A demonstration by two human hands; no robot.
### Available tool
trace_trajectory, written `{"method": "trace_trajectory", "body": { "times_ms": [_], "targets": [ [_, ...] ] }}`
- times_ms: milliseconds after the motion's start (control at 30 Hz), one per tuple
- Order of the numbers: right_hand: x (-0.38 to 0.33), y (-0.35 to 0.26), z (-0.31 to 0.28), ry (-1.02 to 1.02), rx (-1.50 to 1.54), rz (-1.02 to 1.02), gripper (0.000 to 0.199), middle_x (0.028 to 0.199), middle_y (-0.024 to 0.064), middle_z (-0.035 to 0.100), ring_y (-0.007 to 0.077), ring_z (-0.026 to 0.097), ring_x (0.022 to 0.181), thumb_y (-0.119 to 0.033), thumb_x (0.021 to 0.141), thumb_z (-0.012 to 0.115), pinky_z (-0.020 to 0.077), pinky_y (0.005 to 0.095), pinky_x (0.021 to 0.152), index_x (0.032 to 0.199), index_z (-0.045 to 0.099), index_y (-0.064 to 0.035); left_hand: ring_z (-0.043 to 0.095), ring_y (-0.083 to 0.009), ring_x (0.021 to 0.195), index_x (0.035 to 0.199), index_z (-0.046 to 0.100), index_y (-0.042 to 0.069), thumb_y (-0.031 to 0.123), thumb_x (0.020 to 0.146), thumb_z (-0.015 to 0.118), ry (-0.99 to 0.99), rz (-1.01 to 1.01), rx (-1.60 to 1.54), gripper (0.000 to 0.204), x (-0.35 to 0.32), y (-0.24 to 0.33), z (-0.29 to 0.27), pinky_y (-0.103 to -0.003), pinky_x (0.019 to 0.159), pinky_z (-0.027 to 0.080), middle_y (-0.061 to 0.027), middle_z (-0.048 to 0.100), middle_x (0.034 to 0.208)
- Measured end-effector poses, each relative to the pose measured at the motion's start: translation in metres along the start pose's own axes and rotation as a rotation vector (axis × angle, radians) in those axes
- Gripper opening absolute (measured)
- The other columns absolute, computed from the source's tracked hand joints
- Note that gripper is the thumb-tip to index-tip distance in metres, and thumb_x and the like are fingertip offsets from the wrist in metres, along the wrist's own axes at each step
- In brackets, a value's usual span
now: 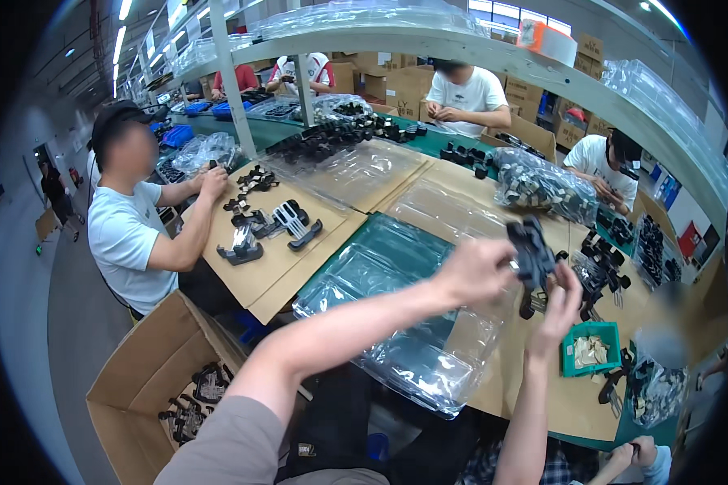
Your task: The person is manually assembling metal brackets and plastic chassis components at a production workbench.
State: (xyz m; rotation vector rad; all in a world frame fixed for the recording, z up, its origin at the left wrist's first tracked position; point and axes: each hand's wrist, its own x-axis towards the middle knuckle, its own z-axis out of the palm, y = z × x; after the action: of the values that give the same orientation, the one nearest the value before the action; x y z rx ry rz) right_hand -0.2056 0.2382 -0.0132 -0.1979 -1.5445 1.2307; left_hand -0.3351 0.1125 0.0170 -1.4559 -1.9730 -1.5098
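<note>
A black plastic bracket-like part [532, 252] is held up over the right side of the table, slightly blurred. My left hand [476, 273] pinches it from its left side. From below, the fingers of my right hand [560, 311] close on its lower end. Beneath my left forearm lie clear plastic blister trays [364, 295] on a green surface. More black parts [594, 271], some with metal prongs, are heaped just right of my hands. A green bin [568, 364] with small beige packets [590, 352] stands by my right wrist.
An open cardboard box [125, 384] with several black parts sits at lower left. A white shelf beam [623, 77] crosses overhead. Bagged parts [542, 186] lie at the back right. Co-workers sit around the table, one [133, 218] at the left; another's hands [631, 457] show at lower right.
</note>
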Motion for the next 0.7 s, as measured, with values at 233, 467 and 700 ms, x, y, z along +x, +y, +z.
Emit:
{"method": "trace_trajectory", "body": {
  "times_ms": [233, 467, 700],
  "targets": [
    [-0.028, 0.056, 0.008, -0.363, -0.545, -0.175, 0.023, 0.121, 0.017, 0.07, 0.0346, 0.066, 0.106, -0.006, 0.094, 0.057, 0.0517, 0.0402, 0.096, 0.11, 0.071, 0.002, 0.058, -0.0169, 0.064, 0.1, 0.076, -0.002, 0.009, 0.078, 0.076, -0.261, -0.265, 0.206, 0.025, 0.058, -0.117, -0.07, -0.03, 0.064, 0.052, -0.0077, 0.071, 0.077],
    [-0.031, 0.061, 0.007, -0.35, -0.526, -0.045, 0.019, 0.123, 0.0148, 0.07, 0.0323, 0.068, 0.104, 0.0, 0.087, 0.063, 0.0539, 0.0365, 0.093, 0.102, 0.074, 0.0027, 0.06, -0.0147, 0.072, 0.099, 0.073, -0.001, 0.001, 0.077, 0.073, -0.497, -0.035, 0.229, 0.022, 0.117, -0.166, 0.02, -0.029, 0.071, 0.052, -0.0068, 0.073, 0.084],
    [-0.031, 0.07, 0.003, -0.359, -0.468, -0.077, 0.022, 0.124, 0.0146, 0.07, 0.0319, 0.069, 0.106, 0.003, 0.082, 0.065, 0.0546, 0.0366, 0.1, 0.102, 0.073, 0.0033, 0.061, -0.015, 0.075, 0.098, 0.072, -0.002, -0.007, 0.076, 0.067, -0.746, -0.115, 0.052, 0.023, 0.124, -0.214, 0.069, -0.03, 0.075, 0.053, -0.0048, 0.074, 0.088]
  ]
}}
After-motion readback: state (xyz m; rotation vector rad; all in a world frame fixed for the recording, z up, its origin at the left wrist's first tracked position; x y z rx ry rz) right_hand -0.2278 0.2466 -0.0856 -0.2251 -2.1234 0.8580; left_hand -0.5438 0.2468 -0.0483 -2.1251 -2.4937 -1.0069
